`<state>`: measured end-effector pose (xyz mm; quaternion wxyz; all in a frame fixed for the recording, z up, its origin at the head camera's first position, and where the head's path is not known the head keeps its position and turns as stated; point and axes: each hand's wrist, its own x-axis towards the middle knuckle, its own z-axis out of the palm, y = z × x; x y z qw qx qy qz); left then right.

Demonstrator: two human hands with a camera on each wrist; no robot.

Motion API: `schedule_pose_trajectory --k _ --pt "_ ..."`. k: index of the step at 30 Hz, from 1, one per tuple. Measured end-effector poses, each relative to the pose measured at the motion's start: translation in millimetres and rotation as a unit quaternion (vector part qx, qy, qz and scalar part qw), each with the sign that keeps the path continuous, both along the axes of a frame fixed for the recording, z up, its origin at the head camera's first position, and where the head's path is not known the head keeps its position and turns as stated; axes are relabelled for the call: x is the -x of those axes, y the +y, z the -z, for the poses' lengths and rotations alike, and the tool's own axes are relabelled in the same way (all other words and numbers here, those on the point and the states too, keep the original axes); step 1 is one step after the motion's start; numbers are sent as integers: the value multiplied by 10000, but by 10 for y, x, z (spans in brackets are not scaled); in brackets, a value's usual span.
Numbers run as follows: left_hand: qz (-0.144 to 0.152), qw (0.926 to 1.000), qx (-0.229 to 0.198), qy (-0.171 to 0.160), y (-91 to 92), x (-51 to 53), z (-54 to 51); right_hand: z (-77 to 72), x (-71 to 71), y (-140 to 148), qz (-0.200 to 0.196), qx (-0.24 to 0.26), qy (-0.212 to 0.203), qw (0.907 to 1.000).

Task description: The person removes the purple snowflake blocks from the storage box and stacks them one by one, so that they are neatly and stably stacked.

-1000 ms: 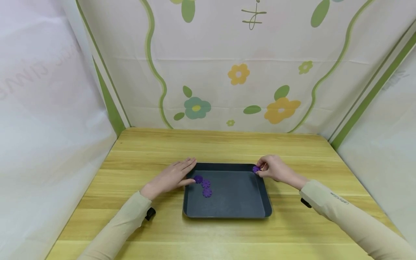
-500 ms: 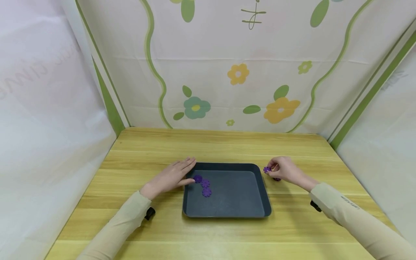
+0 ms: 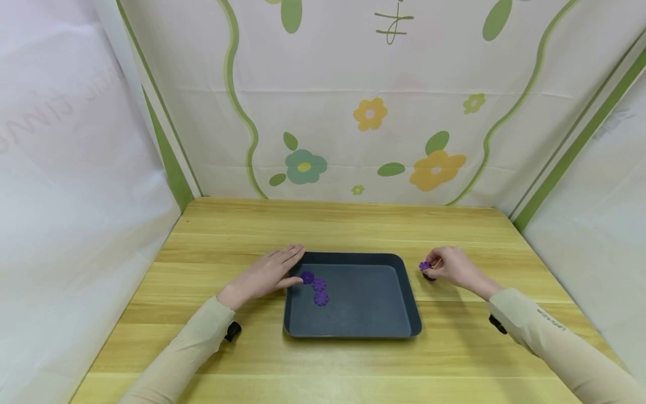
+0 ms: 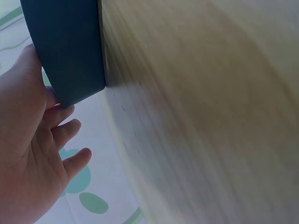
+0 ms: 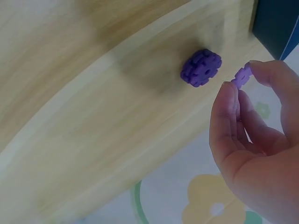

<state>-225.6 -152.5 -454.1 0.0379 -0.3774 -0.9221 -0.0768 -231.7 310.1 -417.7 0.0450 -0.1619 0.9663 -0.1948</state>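
My right hand (image 3: 456,268) pinches a purple notched disc (image 3: 425,265) between thumb and fingers, to the right of the dark tray (image 3: 363,297). In the right wrist view the pinched disc (image 5: 242,76) is held above the table, beside a small stack of purple discs (image 5: 201,68) resting on the wood. My left hand (image 3: 263,276) lies on the tray's back left corner with straight fingers, the thumb reaching over the rim. Inside the tray near that thumb are three purple discs (image 3: 319,285). The left wrist view shows the left hand (image 4: 37,135) against the tray's outer wall (image 4: 70,51).
The wooden table (image 3: 353,367) reaches back to a white cloth wall (image 3: 323,112) printed with flowers. More white cloth hangs at the left and right sides. The tray's raised rim stands between the hands.
My right hand has moved right, from the tray's back right corner to the stack outside it, with a disc still pinched. The left hand and the discs in the tray have stayed in place.
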Motion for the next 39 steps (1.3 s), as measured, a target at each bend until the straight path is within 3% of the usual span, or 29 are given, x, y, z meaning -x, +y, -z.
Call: schedule_pose_trajectory --k 20,39 --pt "90 9997 -47 226 -9 0 11 165 -13 141 121 -91 -37 9999" --pt "61 9999 -33 133 -12 3 18 190 1 162 152 -94 -117 9998"
